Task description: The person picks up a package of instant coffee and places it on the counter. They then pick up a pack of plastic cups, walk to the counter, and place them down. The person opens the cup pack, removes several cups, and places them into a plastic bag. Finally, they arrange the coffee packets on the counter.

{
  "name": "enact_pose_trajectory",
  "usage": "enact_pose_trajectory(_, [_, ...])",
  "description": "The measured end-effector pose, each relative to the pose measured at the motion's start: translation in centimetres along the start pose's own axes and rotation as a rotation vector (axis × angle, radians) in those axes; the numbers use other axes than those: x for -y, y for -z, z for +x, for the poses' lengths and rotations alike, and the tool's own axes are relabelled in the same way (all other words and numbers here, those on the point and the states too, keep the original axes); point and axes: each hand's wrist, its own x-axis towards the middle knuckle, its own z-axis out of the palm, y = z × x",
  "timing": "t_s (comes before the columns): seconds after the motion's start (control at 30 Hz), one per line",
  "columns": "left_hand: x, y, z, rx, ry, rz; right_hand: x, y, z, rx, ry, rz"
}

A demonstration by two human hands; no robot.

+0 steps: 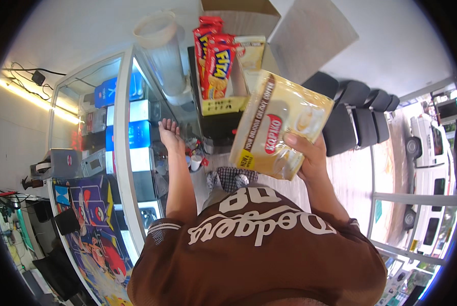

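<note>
My right hand (310, 155) grips a cream and gold coffee pouch (284, 125) by its lower right edge, thumb across the front. The pouch is held upright in front of me, its printed face toward me. My left hand (171, 135) holds nothing; its fingers are loosely bent and a little apart, beside the glass display case (124, 102). Beyond the pouch, several red biscuit packs (218, 66) stand in a yellow-fronted holder, next to another cream coffee pouch (251, 51).
A tall clear plastic container (162, 56) stands on the case at the far left. An open cardboard box (243, 13) is at the back. Black chairs (358, 122) line the right side. Blue boxes (131, 135) sit inside the case. A white cup (195, 162) is lower down.
</note>
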Motion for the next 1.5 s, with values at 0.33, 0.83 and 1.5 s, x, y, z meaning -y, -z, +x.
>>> enact_pose_trajectory(0.33, [-10.5,2.6,-38.3,0.695,-0.158,0.572,-8.1,1.8,-4.1,0.401,-0.410,-0.218])
enact_pose_trajectory(0.83, [-18.3,30.5,-55.2,-0.820,-0.940,0.477,-12.0,-2.3,-27.7,1.543,-0.738,-0.114])
enact_pose_trajectory(1.5, [32.0,59.7,-124.4,-1.577,-0.703,-0.207,-20.3,6.1,-101.7,2.888,-0.666,-0.409])
